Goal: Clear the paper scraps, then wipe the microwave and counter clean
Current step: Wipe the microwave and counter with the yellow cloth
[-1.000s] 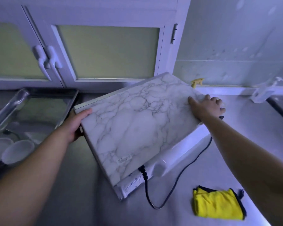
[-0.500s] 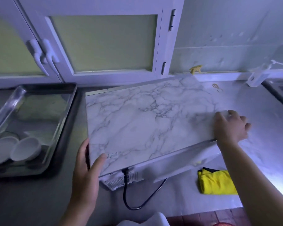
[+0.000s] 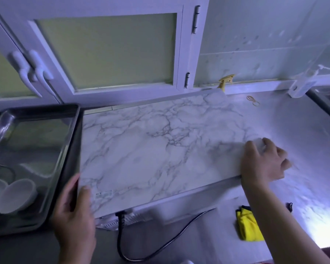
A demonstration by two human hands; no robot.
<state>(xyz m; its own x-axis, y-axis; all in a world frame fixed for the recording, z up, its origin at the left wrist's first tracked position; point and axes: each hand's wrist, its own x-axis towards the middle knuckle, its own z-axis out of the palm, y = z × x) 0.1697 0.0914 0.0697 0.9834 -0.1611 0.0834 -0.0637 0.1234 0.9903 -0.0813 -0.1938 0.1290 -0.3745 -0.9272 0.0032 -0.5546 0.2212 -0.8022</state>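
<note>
While gripped at both near corners: marble-topped microwave (image 3: pixel 160 149) on surface (image 3: pixel 293 130).
Left hand (image 3: pixel 74 216) clamped on near-left corner, right hand (image 3: pixel 263 162) curled over near-right corner; yellow cloth (image 3: pixel 249 224) near right.

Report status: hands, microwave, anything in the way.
Left hand grips microwave near corner; right hand grips its right edge. Yellow cloth untouched on counter. Metal tray close alongside; power cord trailing in front.

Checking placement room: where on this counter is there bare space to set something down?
Bare counter lies right of the microwave, between the rubber bands and the yellow cloth. A smaller strip runs in front, around the power cord. The left is crowded: the metal tray butts against the microwave.
</note>
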